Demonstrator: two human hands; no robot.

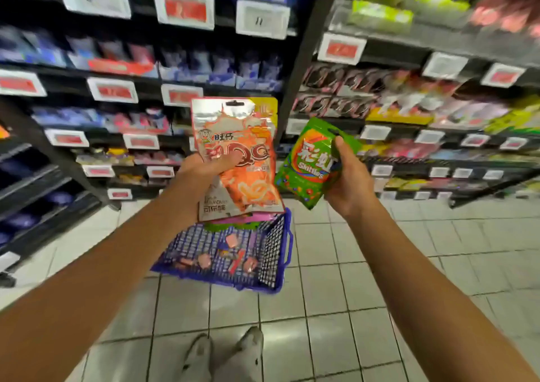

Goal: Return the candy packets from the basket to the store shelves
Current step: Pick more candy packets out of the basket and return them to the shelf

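You have two bare hands raised, left [204, 171] and right [347, 183]. You hold one orange-and-silver foil candy packet [236, 153] in front, with a yellow packet [267, 108] behind it, and one green Skittles pouch [309, 165]. One blue plastic mesh basket [274, 253] holds about five small pink wrapped candies [232, 240]. Two grey shoes [225, 355] show below.

Pale tiled floor [336, 338] under a blue mesh basket [271, 253] (small pink sweets [232, 240] inside), flanked by shelves [409, 153].

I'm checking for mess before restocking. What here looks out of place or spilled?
The blue basket sits on the floor tiles in the aisle, with small pink sweets lying loose on its bottom rather than in a packet. Shelves are too blurred to judge.
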